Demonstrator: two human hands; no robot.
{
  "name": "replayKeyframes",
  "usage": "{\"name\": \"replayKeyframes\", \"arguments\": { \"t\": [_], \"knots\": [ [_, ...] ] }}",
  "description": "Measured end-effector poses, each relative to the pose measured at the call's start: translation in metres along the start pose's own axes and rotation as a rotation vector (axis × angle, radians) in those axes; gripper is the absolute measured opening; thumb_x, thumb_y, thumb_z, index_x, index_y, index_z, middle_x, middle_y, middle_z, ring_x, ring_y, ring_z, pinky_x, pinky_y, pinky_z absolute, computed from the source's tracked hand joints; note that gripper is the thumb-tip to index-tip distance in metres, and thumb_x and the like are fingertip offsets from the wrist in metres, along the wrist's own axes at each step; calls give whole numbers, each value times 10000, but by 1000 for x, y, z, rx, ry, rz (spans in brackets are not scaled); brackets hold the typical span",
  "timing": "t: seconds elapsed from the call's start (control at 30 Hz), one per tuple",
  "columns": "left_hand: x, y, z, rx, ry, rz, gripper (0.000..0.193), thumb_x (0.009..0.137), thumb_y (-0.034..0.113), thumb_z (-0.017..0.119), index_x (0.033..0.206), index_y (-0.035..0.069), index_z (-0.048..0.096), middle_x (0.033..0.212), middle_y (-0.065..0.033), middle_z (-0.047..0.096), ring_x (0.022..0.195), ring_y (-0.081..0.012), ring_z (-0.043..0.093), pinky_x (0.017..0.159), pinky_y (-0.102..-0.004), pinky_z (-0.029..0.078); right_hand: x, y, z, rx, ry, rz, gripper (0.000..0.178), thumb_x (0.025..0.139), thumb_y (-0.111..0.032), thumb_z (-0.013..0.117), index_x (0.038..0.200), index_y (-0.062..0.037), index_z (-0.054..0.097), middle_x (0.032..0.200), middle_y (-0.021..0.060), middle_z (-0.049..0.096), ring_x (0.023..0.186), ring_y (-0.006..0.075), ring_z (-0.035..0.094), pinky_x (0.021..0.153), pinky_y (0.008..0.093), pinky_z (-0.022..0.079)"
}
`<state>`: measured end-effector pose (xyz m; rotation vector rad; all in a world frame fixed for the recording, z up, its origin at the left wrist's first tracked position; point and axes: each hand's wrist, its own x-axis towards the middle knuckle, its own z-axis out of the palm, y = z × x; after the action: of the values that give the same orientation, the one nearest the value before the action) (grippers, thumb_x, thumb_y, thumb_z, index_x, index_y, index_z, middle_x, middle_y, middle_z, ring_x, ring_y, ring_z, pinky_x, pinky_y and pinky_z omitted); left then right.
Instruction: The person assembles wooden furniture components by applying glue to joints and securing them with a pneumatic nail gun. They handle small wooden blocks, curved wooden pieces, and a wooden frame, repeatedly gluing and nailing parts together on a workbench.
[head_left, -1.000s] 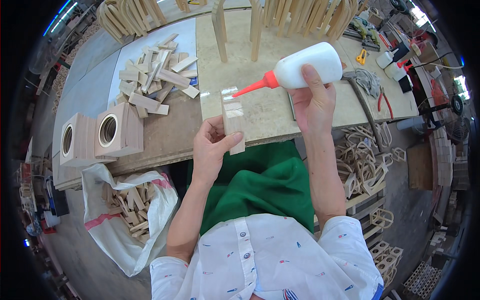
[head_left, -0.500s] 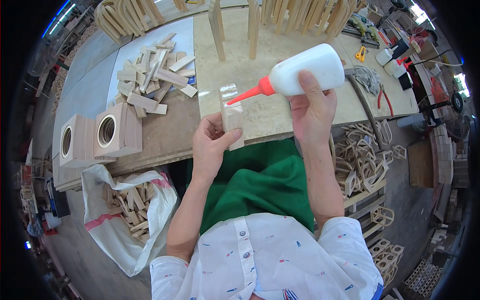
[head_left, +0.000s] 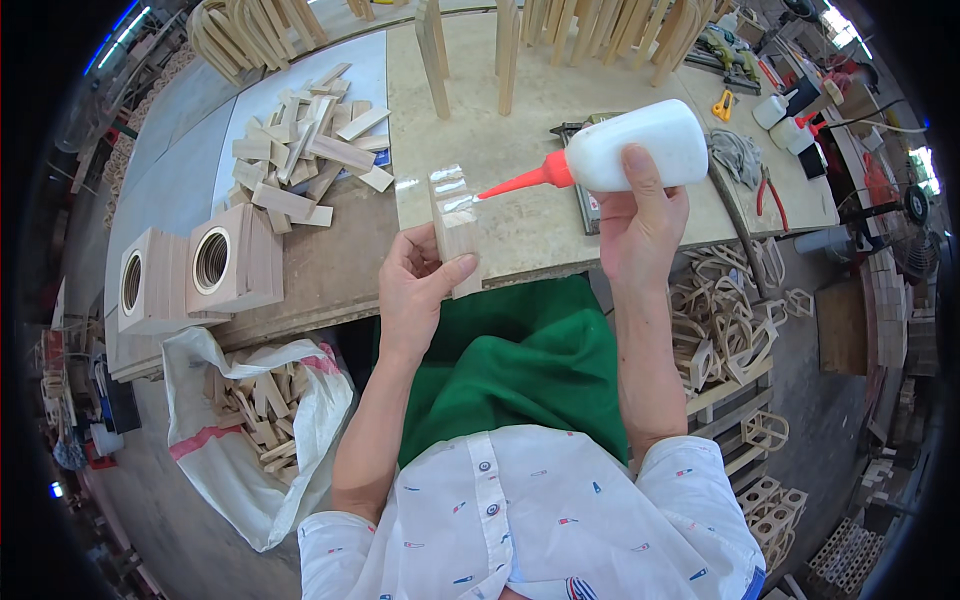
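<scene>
My left hand (head_left: 420, 290) grips a short wooden piece (head_left: 456, 235) upright between thumb and fingers, above the front edge of the workbench. Wet, glossy streaks of glue lie across its upper face. My right hand (head_left: 645, 215) is closed round a white glue bottle (head_left: 640, 145), tipped sideways so that its red nozzle (head_left: 520, 178) points left. The nozzle's tip is at the right edge of the wooden piece; whether it touches cannot be made out. Partly hidden behind the bottle, a metal tool (head_left: 588, 205) lies on the bench.
Loose wooden slats (head_left: 310, 150) are heaped on the bench's left, behind two wooden blocks (head_left: 235, 262) with round holes. A white sack (head_left: 205, 440) of offcuts stands below. Curved wooden frames (head_left: 610, 30) line the back. Red-handled pliers (head_left: 770, 195) and a hammer (head_left: 735, 205) lie right.
The bottle and my right hand have moved right and slightly down, drawing the nozzle to the wooden piece's right edge. My left hand has shifted slightly left. More glue streaks show on the wood.
</scene>
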<state>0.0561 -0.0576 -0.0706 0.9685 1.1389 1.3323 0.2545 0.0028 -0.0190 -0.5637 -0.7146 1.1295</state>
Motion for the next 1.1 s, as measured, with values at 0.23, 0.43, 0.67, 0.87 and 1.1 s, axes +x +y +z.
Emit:
{"name": "replayKeyframes", "arguments": {
  "t": [0.23,0.43,0.67,0.87,1.1],
  "knots": [
    [3,0,4,22,9,-9,456,775,77,749,1155,-45,527,1022,-95,643,903,-129,603,834,-281,485,-9,5,12,52,-21,49,374,855,-53,686,1169,4,492,1062,82,601,948,180,637,818,354,571],
    [2,2,4,24,19,-29,476,765,97,758,1161,-41,532,1020,-90,641,908,-130,589,857,-282,467,-9,10,5,32,-6,47,386,853,-52,689,1175,4,484,1058,78,598,952,173,633,816,355,571],
    [6,0,-2,23,44,3,446,776,82,744,1147,-46,533,1018,-103,644,911,-136,597,856,-292,472,-1,4,-9,-6,-1,6,389,873,-71,664,1202,13,473,1110,102,583,1013,210,618,864,374,553],
    [42,1,-11,-286,155,-74,375,833,158,687,1104,-41,521,1002,-96,609,912,-159,583,841,-323,480,-7,-11,-3,61,-89,9,387,897,-97,634,1224,21,463,1148,123,577,1037,246,616,898,396,535],
    [56,-4,6,-475,153,-278,264,868,247,644,1043,70,558,940,-36,577,802,-145,564,727,-311,506,-17,-2,-6,-94,-140,-33,525,891,-161,648,1330,-15,401,1204,160,564,1121,311,583,945,449,510]
  ]
}}
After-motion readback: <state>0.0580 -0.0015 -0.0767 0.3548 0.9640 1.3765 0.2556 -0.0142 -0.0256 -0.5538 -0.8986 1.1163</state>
